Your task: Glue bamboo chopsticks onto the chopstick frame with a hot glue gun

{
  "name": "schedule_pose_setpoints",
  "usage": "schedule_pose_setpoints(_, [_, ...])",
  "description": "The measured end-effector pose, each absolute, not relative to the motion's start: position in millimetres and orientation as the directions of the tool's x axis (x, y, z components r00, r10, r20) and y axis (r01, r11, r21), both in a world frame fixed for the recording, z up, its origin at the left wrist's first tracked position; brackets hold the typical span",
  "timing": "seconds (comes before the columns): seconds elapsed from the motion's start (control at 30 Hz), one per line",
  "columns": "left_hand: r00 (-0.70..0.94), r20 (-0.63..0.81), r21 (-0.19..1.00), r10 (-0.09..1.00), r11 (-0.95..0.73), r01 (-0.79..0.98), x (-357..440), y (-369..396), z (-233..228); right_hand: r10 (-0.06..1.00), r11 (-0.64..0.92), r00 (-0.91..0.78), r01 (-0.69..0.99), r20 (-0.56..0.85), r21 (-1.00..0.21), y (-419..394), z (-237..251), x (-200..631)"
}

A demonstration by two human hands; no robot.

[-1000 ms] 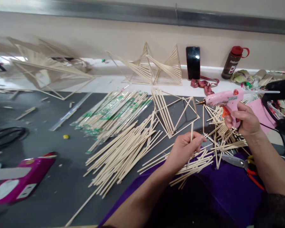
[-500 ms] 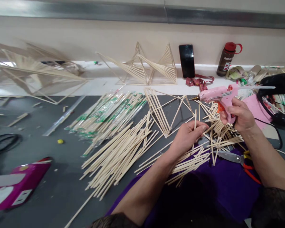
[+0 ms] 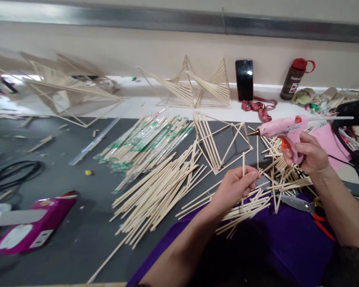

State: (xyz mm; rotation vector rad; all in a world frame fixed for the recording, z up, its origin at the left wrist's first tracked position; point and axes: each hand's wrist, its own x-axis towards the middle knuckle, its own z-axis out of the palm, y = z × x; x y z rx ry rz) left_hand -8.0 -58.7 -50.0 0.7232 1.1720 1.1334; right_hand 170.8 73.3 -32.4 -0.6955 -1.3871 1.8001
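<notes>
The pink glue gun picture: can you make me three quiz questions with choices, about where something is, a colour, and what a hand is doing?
1. Where is the black phone?
A. Leaning on the wall
B. Flat on the grey table
C. In a hand

2. What colour is the brown bottle's cap?
A. Green
B. Red
C. White

3. What is the left hand doing?
A. Resting empty
B. Cutting with scissors
C. Pinching a thin wooden stick upright

Answers: 1 A, it stands on the ledge against the wall. 2 B, its lid is red. 3 C, the stick pokes up from its fingers.
</notes>
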Motion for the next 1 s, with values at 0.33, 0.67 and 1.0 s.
schedule_pose_setpoints(0.33, [-0.114,-0.266,0.883,0.957,0.195,-0.428,-18.6,-62.0,-54.5,0.790,-0.149,-0.613,-0.237,0.029,-0.960,70.6,-33.7,175.2])
schedule_pose_setpoints(0.67, [0.071,-0.272,0.903,0.960,0.280,-0.327,-26.2,-66.5,-51.0,0.816,-0.174,-0.572,-0.113,-0.079,-0.978,66.3,-30.2,164.6])
schedule_pose_setpoints(1.0, [-0.020,-0.283,0.923,0.959,0.267,-0.277,-26.5,-67.5,-52.2,0.743,-0.178,-0.667,-0.134,-0.044,-0.975,62.2,-28.8,164.8])
